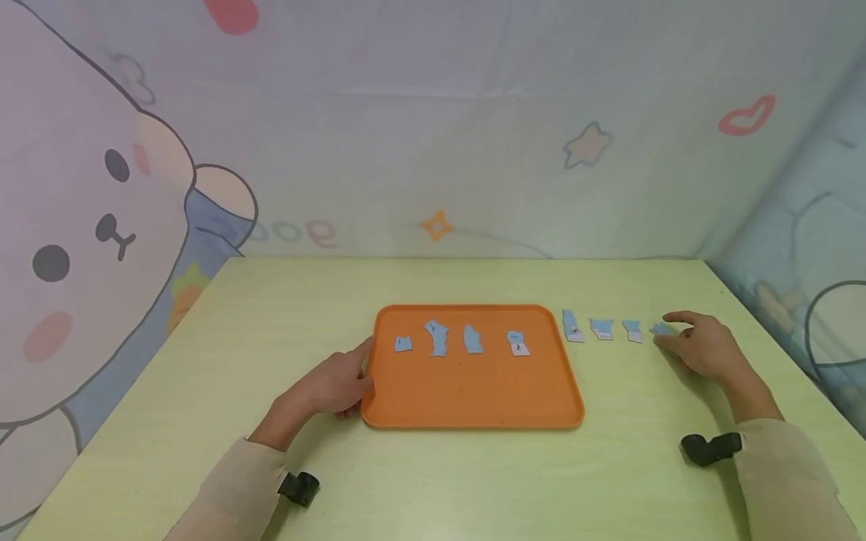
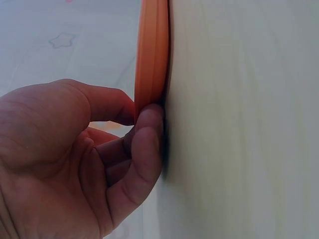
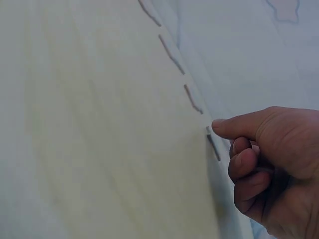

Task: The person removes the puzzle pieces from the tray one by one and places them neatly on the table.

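Observation:
At the tray's left edge my left hand (image 1: 338, 382) grips the orange tray (image 1: 467, 402). In the left wrist view its thumb touches the rim (image 2: 152, 55) and the other fingers curl against the lower side. On the table at the right, my right hand (image 1: 700, 346) is over the end of a row, thumb and index finger apart on either side of a small blue puzzle piece (image 1: 661, 329). That flat, irregular piece (image 3: 214, 147) lies on the table in the right wrist view, close to the thumb tip. Whether the fingertips touch it, I cannot tell.
Inside the tray lie several flat blue pieces, among them a forked one (image 1: 438, 340) and a blue-and-white one (image 1: 518, 344). Between tray and right hand, more pieces (image 1: 601, 328) form a row. A printed cloth (image 1: 473, 150) hangs behind the table (image 1: 467, 488).

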`<state>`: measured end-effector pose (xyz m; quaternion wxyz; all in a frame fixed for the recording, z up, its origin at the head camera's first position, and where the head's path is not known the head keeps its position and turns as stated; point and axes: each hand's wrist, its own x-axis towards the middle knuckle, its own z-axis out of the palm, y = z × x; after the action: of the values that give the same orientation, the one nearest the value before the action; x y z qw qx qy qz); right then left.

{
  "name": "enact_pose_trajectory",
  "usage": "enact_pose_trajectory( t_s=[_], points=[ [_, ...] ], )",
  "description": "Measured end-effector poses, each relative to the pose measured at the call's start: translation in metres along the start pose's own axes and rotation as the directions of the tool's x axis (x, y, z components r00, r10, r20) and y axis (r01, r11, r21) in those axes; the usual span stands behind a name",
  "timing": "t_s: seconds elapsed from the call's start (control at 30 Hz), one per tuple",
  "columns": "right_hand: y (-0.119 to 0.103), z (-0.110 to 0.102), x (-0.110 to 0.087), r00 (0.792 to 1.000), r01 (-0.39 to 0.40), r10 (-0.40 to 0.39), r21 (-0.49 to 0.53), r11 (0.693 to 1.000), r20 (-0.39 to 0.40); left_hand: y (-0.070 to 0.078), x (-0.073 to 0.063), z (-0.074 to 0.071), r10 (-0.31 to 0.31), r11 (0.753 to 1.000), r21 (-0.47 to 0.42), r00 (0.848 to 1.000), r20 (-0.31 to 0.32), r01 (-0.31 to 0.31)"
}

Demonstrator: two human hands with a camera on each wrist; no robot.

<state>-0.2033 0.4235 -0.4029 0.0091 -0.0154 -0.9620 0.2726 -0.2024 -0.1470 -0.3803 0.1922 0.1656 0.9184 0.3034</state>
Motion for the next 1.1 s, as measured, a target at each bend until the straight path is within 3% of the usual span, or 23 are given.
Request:
enact_pose_trajectory(
  t_s=[0.57, 1.1],
  points=[
    [-0.047, -0.013, -0.003, 0.991, 0.101, -0.099, 0.018, 0.995, -0.090, 0.000, 0.001, 0.000, 0.003, 1.000, 0.000, 1.000, 0.008, -0.003],
    [-0.098, 0.003, 0.002, 0.990, 0.140, -0.140, 0.088, 0.986, -0.009, 0.002, 0.000, -0.001, -0.010, 1.000, 0.011, 1.000, 0.011, 0.010]
  ],
)
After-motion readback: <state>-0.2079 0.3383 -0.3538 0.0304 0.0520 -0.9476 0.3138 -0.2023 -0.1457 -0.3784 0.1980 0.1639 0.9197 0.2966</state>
